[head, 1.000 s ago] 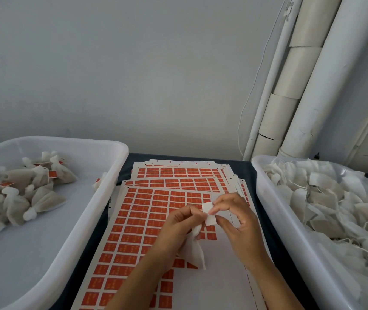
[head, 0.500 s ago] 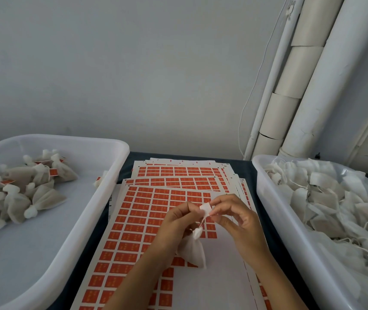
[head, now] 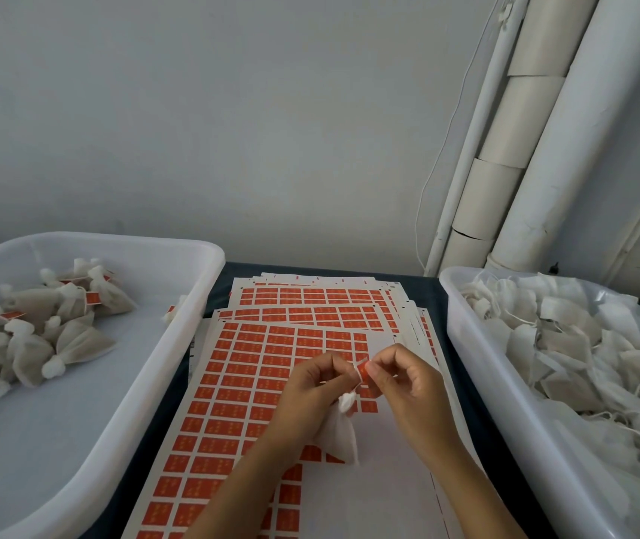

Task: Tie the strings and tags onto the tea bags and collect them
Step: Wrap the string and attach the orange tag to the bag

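Our left hand [head: 310, 387] and right hand [head: 404, 387] meet fingertip to fingertip, both pinching a small orange paper tag [head: 363, 372], probably folding it over the string. The white gathered mesh tea bag [head: 340, 433] hangs just below the tag, under our left palm, kept free to dangle. Both wrists angle inward above the sheet of orange sticker tags [head: 256, 383]. Left of that sheet the white plastic tub [head: 194, 305] holds finished bags; right of it, another white tub [head: 466, 344] holds untied ones.

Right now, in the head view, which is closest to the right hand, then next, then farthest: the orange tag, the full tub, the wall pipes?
1. Orange tag, pinched in the right hand.
2. Full tub, on its right.
3. Wall pipes, far behind, upper right.
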A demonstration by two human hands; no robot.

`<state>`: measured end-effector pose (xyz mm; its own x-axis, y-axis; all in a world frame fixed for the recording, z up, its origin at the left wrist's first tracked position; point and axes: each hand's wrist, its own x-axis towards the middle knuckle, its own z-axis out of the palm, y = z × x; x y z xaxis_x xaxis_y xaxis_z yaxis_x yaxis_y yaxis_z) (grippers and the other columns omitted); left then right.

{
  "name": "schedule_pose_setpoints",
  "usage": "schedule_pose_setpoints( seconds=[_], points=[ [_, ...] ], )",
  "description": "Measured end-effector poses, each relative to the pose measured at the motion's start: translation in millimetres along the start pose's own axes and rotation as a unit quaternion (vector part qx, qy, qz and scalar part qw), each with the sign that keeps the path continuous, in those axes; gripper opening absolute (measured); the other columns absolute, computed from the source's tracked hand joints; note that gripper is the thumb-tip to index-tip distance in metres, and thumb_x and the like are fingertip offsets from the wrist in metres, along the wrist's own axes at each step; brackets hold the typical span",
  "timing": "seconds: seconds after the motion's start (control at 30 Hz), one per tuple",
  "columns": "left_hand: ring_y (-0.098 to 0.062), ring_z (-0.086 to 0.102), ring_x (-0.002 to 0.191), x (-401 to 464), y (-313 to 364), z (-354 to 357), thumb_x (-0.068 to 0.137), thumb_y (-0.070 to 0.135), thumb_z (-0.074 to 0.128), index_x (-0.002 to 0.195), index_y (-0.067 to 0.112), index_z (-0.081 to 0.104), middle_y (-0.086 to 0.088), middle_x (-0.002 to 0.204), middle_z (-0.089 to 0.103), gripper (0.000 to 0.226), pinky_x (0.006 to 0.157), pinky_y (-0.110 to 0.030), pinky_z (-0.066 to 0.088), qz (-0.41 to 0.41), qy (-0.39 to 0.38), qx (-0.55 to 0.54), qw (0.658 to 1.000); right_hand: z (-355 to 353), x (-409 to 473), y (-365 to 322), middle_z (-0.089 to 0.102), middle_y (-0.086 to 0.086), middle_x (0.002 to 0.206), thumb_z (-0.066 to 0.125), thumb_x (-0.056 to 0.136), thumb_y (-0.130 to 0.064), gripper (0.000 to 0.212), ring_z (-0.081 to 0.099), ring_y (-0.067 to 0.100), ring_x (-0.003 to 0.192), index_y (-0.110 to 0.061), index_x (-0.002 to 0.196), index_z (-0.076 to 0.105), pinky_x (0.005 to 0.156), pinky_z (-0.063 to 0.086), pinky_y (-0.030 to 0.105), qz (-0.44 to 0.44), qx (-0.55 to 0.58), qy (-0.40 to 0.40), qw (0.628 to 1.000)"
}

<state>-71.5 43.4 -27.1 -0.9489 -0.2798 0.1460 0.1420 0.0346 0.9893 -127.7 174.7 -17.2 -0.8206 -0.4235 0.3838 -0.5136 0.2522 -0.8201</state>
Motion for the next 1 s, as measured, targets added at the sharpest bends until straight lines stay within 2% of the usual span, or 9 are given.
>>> schedule_pose_setpoints(
  seconds=[0.27, 0.4, 0.47, 0.63, 0.73, 0.8, 0.93, 1.0],
  points=[
    [-0.009, 0.059, 0.064, -0.7, -0.6, 0.0, 0.090, 0.010, 0.059, 0.075, 0.010, 0.066, 0.002, 0.067, 0.063, 0.016, 0.061, -0.014, 0.049, 0.038, -0.017, -0.005, 0.999, -0.4, 0.1, -1.4, 0.067, -0.008, 0.087, 0.061, 0.085, -0.028, 0.009, 0.067, 0.010, 0.082, -0.023, 0.079, 0.056, 0.075, 0.058, 0.029, -0.008, -0.012, 0.010, 1.000],
    [-0.008, 0.060, 0.058, -0.5, -1.2, -1.7, 0.090, 0.009, 0.058, 0.080, 0.008, 0.066, 0.005, 0.065, 0.064, 0.013, 0.057, -0.016, 0.049, 0.036, -0.039, 0.003, 0.999, -2.1, -0.6, -2.4, 0.066, -0.010, 0.091, 0.055, 0.079, -0.041, 0.017, 0.066, 0.008, 0.084, -0.024, 0.082, 0.055, 0.076, 0.056, 0.021, -0.033, -0.044, 0.005, 0.998],
    [-0.005, 0.060, 0.059, -0.3, -1.1, -2.3, 0.090, 0.009, 0.059, 0.078, 0.013, 0.067, 0.009, 0.065, 0.065, 0.016, 0.057, -0.013, 0.048, 0.043, -0.039, 0.022, 0.998, -2.4, -0.9, -3.0, 0.065, -0.011, 0.092, 0.054, 0.078, -0.042, 0.017, 0.065, 0.007, 0.085, -0.025, 0.082, 0.054, 0.076, 0.055, 0.018, -0.044, -0.057, 0.003, 0.997],
    [-0.005, 0.061, 0.064, -1.2, -0.3, -2.3, 0.090, 0.009, 0.059, 0.077, 0.018, 0.067, 0.009, 0.067, 0.067, 0.017, 0.061, -0.011, 0.048, 0.052, -0.036, 0.042, 0.997, -1.3, -0.4, -1.8, 0.063, -0.013, 0.090, 0.060, 0.083, -0.031, 0.010, 0.065, 0.006, 0.083, -0.026, 0.081, 0.052, 0.074, 0.055, 0.017, -0.046, -0.072, -0.001, 0.996],
    [-0.008, 0.062, 0.069, -2.1, -0.3, -3.3, 0.090, 0.003, 0.055, 0.078, 0.016, 0.068, 0.007, 0.071, 0.067, 0.022, 0.065, -0.012, 0.048, 0.052, -0.037, 0.051, 0.997, -0.8, -0.4, -2.8, 0.064, -0.010, 0.087, 0.063, 0.086, -0.023, 0.014, 0.066, 0.008, 0.078, -0.027, 0.079, 0.051, 0.070, 0.056, 0.018, -0.044, -0.074, 0.000, 0.996],
    [-0.012, 0.063, 0.071, -3.3, -0.4, -3.4, 0.090, 0.005, 0.055, 0.079, 0.016, 0.068, 0.004, 0.073, 0.067, 0.021, 0.067, -0.014, 0.049, 0.052, -0.040, 0.052, 0.997, -1.2, -0.6, -3.2, 0.064, -0.009, 0.087, 0.062, 0.086, -0.022, 0.016, 0.066, 0.008, 0.077, -0.029, 0.078, 0.050, 0.069, 0.056, 0.019, -0.037, -0.072, -0.002, 0.997],
    [-0.030, 0.061, 0.071, -2.8, -2.5, -0.5, 0.087, 0.014, 0.063, 0.078, 0.016, 0.067, -0.007, 0.073, 0.067, 0.010, 0.064, -0.029, 0.052, 0.056, -0.022, 0.069, 0.996, -0.7, -1.8, -2.9, 0.060, -0.017, 0.084, 0.061, 0.087, -0.022, 0.020, 0.064, 0.003, 0.075, -0.032, 0.076, 0.048, 0.065, 0.053, 0.011, -0.028, -0.070, -0.009, 0.997],
    [-0.031, 0.061, 0.070, -1.7, -4.6, 0.1, 0.087, 0.012, 0.063, 0.077, 0.014, 0.067, -0.011, 0.074, 0.066, 0.011, 0.062, -0.028, 0.052, 0.058, -0.012, 0.079, 0.995, 0.0, -1.1, -1.8, 0.059, -0.017, 0.086, 0.061, 0.087, -0.023, 0.015, 0.063, 0.002, 0.076, -0.028, 0.079, 0.049, 0.067, 0.052, 0.010, -0.027, -0.082, -0.016, 0.996]
  ],
)
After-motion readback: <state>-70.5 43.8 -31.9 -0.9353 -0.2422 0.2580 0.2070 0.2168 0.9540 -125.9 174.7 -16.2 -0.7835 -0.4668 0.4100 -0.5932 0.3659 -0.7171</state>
